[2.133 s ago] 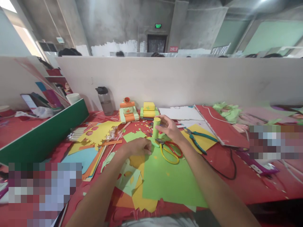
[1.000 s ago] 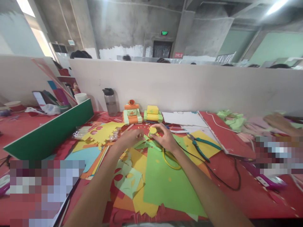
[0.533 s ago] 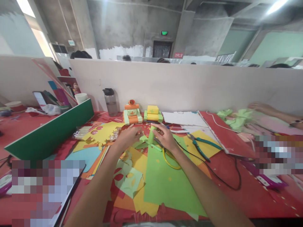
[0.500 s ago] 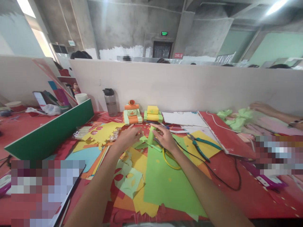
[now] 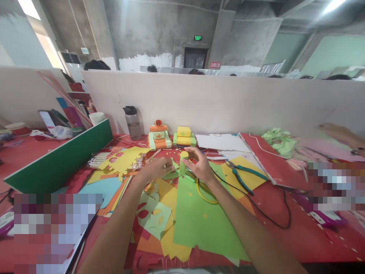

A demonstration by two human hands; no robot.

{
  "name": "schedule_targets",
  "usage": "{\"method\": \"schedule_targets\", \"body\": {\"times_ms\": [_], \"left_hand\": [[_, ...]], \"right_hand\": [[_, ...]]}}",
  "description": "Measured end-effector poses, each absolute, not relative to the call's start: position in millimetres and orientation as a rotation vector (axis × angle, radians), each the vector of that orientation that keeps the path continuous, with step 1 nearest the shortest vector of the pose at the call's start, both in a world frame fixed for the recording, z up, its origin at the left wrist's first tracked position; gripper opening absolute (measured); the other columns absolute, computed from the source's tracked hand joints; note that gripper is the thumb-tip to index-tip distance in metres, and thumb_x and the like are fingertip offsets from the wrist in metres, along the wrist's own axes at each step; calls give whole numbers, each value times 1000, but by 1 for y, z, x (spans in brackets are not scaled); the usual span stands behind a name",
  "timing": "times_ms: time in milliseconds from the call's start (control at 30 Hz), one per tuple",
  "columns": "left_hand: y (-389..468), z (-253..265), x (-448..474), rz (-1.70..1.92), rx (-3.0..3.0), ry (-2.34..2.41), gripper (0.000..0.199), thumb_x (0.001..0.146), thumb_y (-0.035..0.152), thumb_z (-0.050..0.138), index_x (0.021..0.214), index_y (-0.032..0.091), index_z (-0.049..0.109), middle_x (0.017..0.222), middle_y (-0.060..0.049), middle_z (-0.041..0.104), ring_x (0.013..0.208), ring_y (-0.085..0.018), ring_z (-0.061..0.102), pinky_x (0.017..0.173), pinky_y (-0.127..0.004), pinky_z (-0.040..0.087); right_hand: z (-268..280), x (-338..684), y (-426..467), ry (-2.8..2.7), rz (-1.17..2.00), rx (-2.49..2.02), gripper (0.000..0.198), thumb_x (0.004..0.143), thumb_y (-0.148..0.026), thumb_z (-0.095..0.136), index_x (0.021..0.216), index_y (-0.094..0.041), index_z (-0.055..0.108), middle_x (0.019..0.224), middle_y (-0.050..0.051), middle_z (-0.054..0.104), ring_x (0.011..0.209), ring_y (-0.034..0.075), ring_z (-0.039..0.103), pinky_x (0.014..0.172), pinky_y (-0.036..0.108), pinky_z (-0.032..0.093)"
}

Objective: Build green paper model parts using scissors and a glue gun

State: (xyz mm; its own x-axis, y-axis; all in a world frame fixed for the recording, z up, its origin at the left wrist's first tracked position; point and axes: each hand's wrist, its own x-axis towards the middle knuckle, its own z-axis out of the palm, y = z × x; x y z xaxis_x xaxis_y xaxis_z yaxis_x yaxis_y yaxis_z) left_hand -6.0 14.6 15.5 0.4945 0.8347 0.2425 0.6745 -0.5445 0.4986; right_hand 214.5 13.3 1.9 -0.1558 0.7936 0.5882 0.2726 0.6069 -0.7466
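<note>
A small light-green paper tube (image 5: 182,169) with a yellow round top (image 5: 184,154) stands upright in the middle of the work area. My right hand (image 5: 201,165) grips its upper end from the right, thumb in front and index finger behind. Just left of the tube is my left hand (image 5: 159,167), fingers curled together; whatever may be between the fingertips is too small to make out. Beneath both hands lie green paper (image 5: 205,217) and green scraps. A light-green stick (image 5: 186,176) rests by the tube's base.
Teal-handled pliers (image 5: 242,175) and a yellow cable loop (image 5: 207,194) lie to the right. Two paper models (image 5: 159,139) and a bottle (image 5: 133,123) stand behind. A green board (image 5: 62,156) borders the left. Another person's hand (image 5: 339,133) is at far right, near crumpled green paper (image 5: 281,140).
The tube's yellow top has come into view. My left hand has lowered slightly and its fingers have curled in. The other person's hand has moved right, away from the crumpled green paper.
</note>
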Motion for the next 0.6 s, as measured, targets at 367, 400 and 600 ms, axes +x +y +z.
{"method": "schedule_targets", "body": {"times_ms": [367,400,600], "left_hand": [[1,43,9,1176,2325,963,20,95,39,55,88,22,62,116,-8,68,109,-22,64,92,-34,49],[0,43,10,1190,2324,966,18,95,38,56,88,22,62,116,-8,69,108,-22,64,92,-34,49],[-3,42,14,1214,2332,1027,16,94,36,57,89,21,62,113,-8,71,105,-22,66,92,-35,50]], "right_hand": [[12,213,6,-1650,609,-855,35,81,-36,77,112,-24,67,109,6,71,98,21,68,90,33,54],[13,212,6,-1648,621,-856,33,82,-37,76,111,-24,68,108,6,72,98,21,68,89,33,54],[16,210,2,-1625,685,-866,27,86,-39,71,108,-23,72,107,7,74,97,25,70,89,37,56]]}}
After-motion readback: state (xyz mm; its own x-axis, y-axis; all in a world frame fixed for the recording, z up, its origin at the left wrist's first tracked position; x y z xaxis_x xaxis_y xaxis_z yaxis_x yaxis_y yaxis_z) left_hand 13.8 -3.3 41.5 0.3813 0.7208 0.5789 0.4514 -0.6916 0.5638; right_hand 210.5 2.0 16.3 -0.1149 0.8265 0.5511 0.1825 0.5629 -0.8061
